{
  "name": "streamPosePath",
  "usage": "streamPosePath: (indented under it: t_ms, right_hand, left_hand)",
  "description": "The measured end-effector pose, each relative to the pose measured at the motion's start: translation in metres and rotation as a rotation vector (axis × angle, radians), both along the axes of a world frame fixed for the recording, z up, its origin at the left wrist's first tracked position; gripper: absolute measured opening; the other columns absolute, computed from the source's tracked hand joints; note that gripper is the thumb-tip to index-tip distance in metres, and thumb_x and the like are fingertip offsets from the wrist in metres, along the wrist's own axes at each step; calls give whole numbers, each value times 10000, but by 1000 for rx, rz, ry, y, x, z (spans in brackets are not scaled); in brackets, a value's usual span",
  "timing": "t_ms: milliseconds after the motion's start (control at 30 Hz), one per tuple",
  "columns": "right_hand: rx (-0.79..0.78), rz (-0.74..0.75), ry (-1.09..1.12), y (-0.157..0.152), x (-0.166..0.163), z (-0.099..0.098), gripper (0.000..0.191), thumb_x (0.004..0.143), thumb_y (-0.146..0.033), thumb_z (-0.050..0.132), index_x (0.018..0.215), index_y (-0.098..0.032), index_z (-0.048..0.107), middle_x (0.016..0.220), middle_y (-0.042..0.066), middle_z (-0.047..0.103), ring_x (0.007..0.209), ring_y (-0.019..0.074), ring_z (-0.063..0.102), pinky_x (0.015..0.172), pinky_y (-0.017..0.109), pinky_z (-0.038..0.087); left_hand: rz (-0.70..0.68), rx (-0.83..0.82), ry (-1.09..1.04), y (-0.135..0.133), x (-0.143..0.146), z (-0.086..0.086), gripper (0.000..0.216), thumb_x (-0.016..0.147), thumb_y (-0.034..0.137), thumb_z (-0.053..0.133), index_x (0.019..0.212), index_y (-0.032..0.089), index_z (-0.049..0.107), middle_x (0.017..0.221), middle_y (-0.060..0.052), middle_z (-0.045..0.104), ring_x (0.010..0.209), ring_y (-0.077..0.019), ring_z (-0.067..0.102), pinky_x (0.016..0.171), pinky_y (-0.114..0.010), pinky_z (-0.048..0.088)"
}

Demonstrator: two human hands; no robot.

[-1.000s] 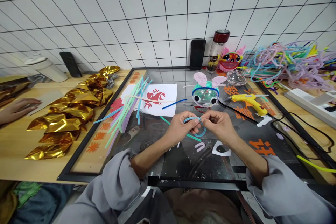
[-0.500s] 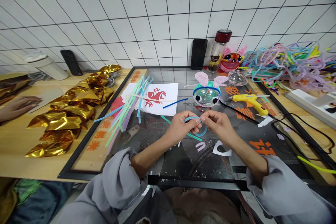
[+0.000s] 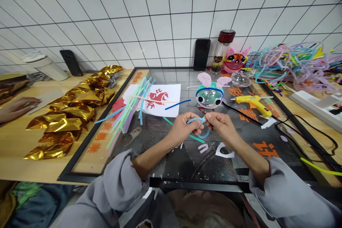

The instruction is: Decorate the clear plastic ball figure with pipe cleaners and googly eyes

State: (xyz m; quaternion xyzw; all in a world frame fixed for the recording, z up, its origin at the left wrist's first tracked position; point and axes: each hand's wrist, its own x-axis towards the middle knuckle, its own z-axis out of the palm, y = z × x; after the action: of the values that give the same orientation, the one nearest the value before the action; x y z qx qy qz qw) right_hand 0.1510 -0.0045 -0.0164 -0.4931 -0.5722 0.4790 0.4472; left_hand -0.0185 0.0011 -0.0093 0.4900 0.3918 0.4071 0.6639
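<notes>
Nearest the camera, two grey sleeves reach forward over the dark glass board point(image 3: 171, 158). Above its middle, the left hand point(image 3: 184, 129) and the right hand point(image 3: 223, 127) meet fingertip to fingertip. Both are pinched shut on the blue pipe cleaner point(image 3: 196, 119), which arches from the left hand's fingers to the right hand's and hangs in a loop below them, clear of the glass.

Compared with a second ago, little has changed. The hands have drifted a touch farther from the body and closer together, and the right thumb and forefinger sit tighter against the left (the loop looks slightly smaller, though it is hard to be sure). The grip has not let go on either side, so the bending of this one piece appears to be continuing rather than finished.

A green pipe cleaner point(image 3: 196, 139) lies on the glass under the hands, with white paper scraps point(image 3: 224, 150) just nearer. Beyond them stands a round toy point(image 3: 210, 96) with big eyes and pink ears. A yellow glue gun point(image 3: 253, 101) is to its right, and a white sheet point(image 3: 171, 108) and a bundle of pipe cleaners point(image 3: 128, 114) are to its left. Farther left are gold foil point(image 3: 72, 114) and another person's hand point(image 3: 14, 108). A phone point(image 3: 201, 54) and a jar point(image 3: 223, 51) stand at the tiled wall.
</notes>
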Motion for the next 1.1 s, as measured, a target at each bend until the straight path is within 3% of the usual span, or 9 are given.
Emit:
streamPosePath:
  t_ms: [167, 300, 533, 733, 900, 1100]
  right_hand:
    - [3, -16, -44, 1, 3, 1, 499, 828, -653, 572, 718, -170, 625, 581, -23, 500, 525, 105, 424, 496, 246, 331]
    - [106, 29, -143, -2, 1, 9, 392, 848, -540, 582, 716, -174, 626, 588, -21, 522, 546, 107, 435, 525, 247, 341]
    - [194, -51, -165, -7, -5, 12, 244, 807, -386, 595, 675, -181, 606, 565, -18, 551, 532, 107, 451, 521, 246, 341]
    - [107, 0, -129, -2, 0, 4, 334, 833, -473, 593, 687, -173, 616, 581, -20, 521, 533, 101, 422, 512, 242, 339]
    - [43, 3, -119, 1, 5, -5, 482, 890, -591, 510, 626, -187, 527, 556, -28, 454, 528, 104, 402, 505, 244, 320]
    - [81, 45, -158, -1, 4, 1, 391, 877, -531, 545, 701, -184, 588, 588, -33, 462, 551, 106, 415, 523, 243, 331]
  left_hand:
    - [7, -5, -8, 2, 0, 1, 347, 683, 386, 792, 818, 126, 606, 681, -17, 698, 517, -81, 605, 510, -202, 479]
    - [6, -9, -15, 2, 0, 2, 342, 685, 381, 789, 812, 130, 596, 672, -12, 695, 520, -81, 612, 517, -201, 487]
    - [-42, -32, -17, 1, 0, 0, 366, 681, 408, 790, 828, 133, 598, 657, 0, 684, 510, -78, 613, 516, -192, 488]
    - [-3, -42, -6, 1, 1, 1, 353, 691, 418, 774, 800, 125, 609, 654, -8, 683, 503, -76, 603, 502, -193, 475]
    - [19, -41, 0, 2, 0, 2, 361, 683, 426, 776, 797, 128, 607, 642, -6, 682, 489, -78, 594, 492, -197, 467]
    - [11, -29, 8, 3, 0, 2, 350, 695, 426, 774, 786, 131, 608, 644, -5, 683, 496, -77, 597, 500, -195, 472]
